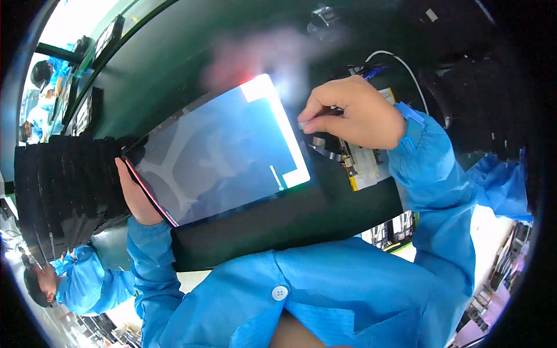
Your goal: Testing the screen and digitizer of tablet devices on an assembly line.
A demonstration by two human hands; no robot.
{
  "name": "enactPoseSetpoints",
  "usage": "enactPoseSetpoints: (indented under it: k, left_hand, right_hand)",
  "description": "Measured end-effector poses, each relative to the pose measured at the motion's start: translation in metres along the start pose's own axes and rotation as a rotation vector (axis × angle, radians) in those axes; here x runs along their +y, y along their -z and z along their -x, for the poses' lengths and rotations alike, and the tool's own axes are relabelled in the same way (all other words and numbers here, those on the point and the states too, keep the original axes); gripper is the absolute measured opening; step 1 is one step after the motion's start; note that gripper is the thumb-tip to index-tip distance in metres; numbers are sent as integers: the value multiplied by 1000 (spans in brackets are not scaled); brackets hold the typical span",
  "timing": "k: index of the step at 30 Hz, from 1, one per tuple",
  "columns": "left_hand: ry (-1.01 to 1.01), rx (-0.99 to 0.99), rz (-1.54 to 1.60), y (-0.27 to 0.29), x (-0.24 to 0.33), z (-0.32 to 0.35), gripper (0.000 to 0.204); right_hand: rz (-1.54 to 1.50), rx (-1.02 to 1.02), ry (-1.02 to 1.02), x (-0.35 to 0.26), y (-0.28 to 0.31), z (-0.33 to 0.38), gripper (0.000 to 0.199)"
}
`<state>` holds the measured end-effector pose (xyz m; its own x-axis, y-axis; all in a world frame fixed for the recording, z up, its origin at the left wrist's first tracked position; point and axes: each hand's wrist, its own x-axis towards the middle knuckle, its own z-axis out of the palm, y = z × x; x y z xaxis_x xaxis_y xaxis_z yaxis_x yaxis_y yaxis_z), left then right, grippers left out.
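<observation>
A flat display panel [214, 156] is lit up, with a bright white band along its right edge and blue-grey over the rest. My left hand [138, 197] grips its left edge, the fingers hidden behind the panel. Close to the panel's right edge, the thumb and forefinger of my right hand [351, 113] are pinched together. A tiny pale bit shows at those fingertips, too small to name. Below my right hand lies a circuit board assembly [362, 165] with yellow edges, and a silvery flex cable [325, 152] reaches from it toward the panel.
Black stacked pads or trays [69, 191] stand at the left. A white cable [409, 69] curves behind my right hand. A clear, shiny small object [324, 17] lies at the far side of the dark green table [232, 249]. People in blue work [93, 281] at the left.
</observation>
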<state>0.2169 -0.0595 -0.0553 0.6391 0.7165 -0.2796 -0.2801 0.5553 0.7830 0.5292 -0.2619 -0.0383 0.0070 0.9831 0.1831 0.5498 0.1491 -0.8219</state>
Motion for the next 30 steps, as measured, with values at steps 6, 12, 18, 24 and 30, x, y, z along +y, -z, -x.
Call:
enactPoseSetpoints:
  k: [6, 12, 18, 24, 30]
  left_hand:
    - [51, -101, 69, -3, -1, 0, 59]
    - [110, -33, 11, -1, 4, -2, 59]
    - [97, -108, 51, 2, 2, 0, 58]
    - [109, -74, 105, 0, 2, -1, 58]
    - [143, -93, 143, -2, 3, 2, 58]
  right_hand:
    - [505, 127, 165, 2, 45, 11, 13]
    - [660, 24, -35, 41, 63, 34, 10]
    - [657, 92, -95, 36, 53, 24, 13]
    - [870, -39, -77, 34, 52, 21, 16]
    - [778, -76, -59, 19, 61, 24, 19]
